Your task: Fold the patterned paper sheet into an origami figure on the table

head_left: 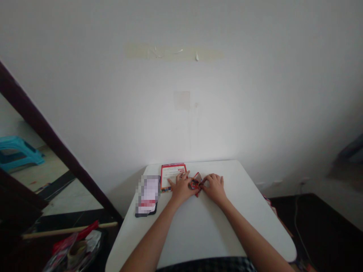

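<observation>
A small piece of folded paper [196,179], red with dark printed patches, is between my two hands near the far part of the white table [201,234]. My left hand [181,187] holds its left side with the thumb and index finger, while the other fingers spread over the edge of a booklet. My right hand [214,187] pinches the paper's right side between thumb and fingertips. The red-bordered booklet [169,173] with white printed pages lies just beyond and left of my left hand, partly covered by it.
A phone [147,196] with a blurred screen lies at the table's left edge. The wall [255,113] rises behind the table. To the left are a dark-framed mirror [53,139] reflecting a blue stool [19,153], and a bin [79,253] holding wrappers. A cable [296,219] hangs at right.
</observation>
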`<action>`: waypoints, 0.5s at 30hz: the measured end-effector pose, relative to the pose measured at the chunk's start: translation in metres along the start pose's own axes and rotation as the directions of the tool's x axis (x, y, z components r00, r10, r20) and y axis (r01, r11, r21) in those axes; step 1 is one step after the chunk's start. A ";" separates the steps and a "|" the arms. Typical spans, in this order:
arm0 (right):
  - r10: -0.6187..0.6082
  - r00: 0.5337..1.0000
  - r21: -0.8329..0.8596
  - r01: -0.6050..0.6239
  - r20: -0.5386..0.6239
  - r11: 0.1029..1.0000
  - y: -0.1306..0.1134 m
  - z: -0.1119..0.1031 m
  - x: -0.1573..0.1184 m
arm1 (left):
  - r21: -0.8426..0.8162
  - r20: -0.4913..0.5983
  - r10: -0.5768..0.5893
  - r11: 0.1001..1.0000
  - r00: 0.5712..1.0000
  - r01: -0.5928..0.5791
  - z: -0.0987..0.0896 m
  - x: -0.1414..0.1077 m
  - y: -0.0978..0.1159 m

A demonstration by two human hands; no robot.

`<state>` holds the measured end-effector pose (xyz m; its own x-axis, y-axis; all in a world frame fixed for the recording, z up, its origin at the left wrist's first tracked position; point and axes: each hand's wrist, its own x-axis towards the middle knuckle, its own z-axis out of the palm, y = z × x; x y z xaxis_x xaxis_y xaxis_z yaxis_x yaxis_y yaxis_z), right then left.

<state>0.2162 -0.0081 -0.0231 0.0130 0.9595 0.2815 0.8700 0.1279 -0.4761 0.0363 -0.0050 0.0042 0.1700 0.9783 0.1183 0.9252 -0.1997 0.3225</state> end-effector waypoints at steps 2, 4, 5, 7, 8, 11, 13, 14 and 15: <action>-0.008 1.000 0.001 0.008 -0.007 1.000 0.001 -0.001 0.000 | -0.001 0.001 0.001 1.000 1.000 -0.001 0.001 0.000 0.000; -0.023 1.000 0.004 0.023 -0.013 1.000 0.004 -0.001 0.002 | -0.012 0.001 -0.001 1.000 1.000 0.001 0.002 0.001 -0.001; -0.035 0.999 0.007 0.035 -0.015 0.999 0.007 -0.001 0.003 | -0.017 0.000 -0.003 1.000 1.000 0.003 0.003 0.001 -0.001; -0.064 0.998 0.022 0.064 -0.012 0.998 0.012 -0.001 0.005 | -0.019 -0.001 -0.006 1.000 1.000 0.006 0.003 0.001 -0.001; -0.077 0.997 0.034 0.078 -0.009 0.996 0.015 0.000 0.007 | -0.019 -0.001 -0.008 1.000 1.000 0.008 0.004 0.001 -0.002; -0.119 0.993 0.071 0.118 0.010 0.990 0.023 0.000 0.010 | -0.024 -0.012 -0.004 1.000 1.000 0.004 0.004 0.001 -0.002; -0.130 0.992 0.084 0.129 -0.001 0.988 0.026 0.000 0.011 | -0.034 -0.025 0.002 0.999 1.000 -0.002 0.005 0.001 -0.002; -0.132 0.991 0.085 0.132 -0.010 0.988 0.026 0.000 0.011 | -0.041 -0.029 0.005 0.999 1.000 -0.006 0.005 0.001 -0.003; -0.134 0.991 0.083 0.135 -0.017 0.987 0.026 0.000 0.011 | -0.047 -0.029 0.007 0.999 1.000 -0.008 0.005 0.002 -0.003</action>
<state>0.2385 0.0053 -0.0324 -0.0950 0.9293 0.3568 0.8196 0.2765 -0.5017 0.0357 -0.0026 -0.0016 0.1662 0.9749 0.1480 0.9070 -0.2101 0.3651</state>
